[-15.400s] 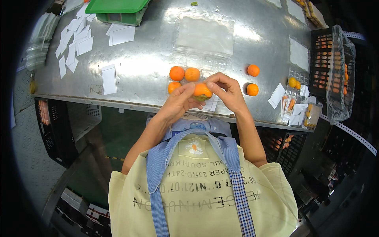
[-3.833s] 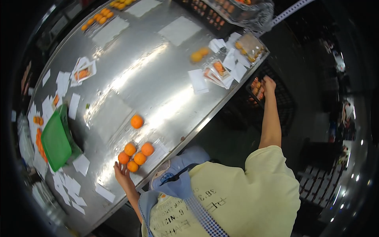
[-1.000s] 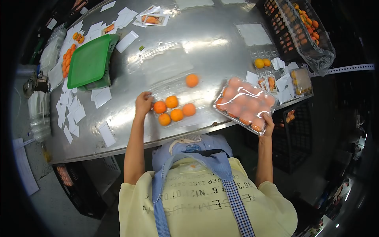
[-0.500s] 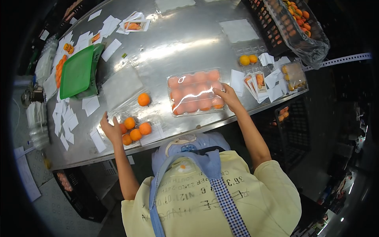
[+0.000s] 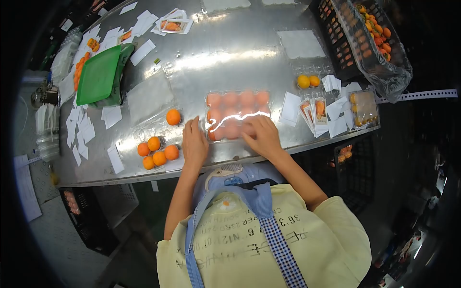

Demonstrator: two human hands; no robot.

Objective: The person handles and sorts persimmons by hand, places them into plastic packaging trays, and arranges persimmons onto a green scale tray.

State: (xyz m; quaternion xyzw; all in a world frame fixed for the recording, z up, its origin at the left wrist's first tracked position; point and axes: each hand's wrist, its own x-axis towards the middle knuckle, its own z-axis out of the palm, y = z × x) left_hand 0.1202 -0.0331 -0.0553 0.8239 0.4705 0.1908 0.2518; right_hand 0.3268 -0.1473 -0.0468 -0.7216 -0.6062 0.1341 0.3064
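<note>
A closed clear plastic pack (image 5: 237, 108) of orange fruit in rows lies flat on the metal table. My left hand (image 5: 195, 144) is beside the pack's left edge, its fingers stretched out and holding nothing. My right hand (image 5: 263, 138) rests on the pack's lower right part, fingers spread over the lid. Left of my left hand, several loose oranges (image 5: 159, 158) sit in a clear open tray whose edges are hard to make out. One more orange (image 5: 173, 116) sits just above them, near a clear flat lid (image 5: 150, 98).
A green-lidded box (image 5: 99, 76) stands at the left among scattered white cards (image 5: 82, 130). Picture cards (image 5: 313, 113), two yellow-orange fruits (image 5: 308, 81) and a small filled pack (image 5: 363, 109) are on the right. A black crate (image 5: 336, 40) of fruit, lined with plastic, stands beyond.
The fruit pack has come from the right side onto the table's middle. My left hand has moved from the loose oranges to the pack, and my right hand from its edge onto its lid.
</note>
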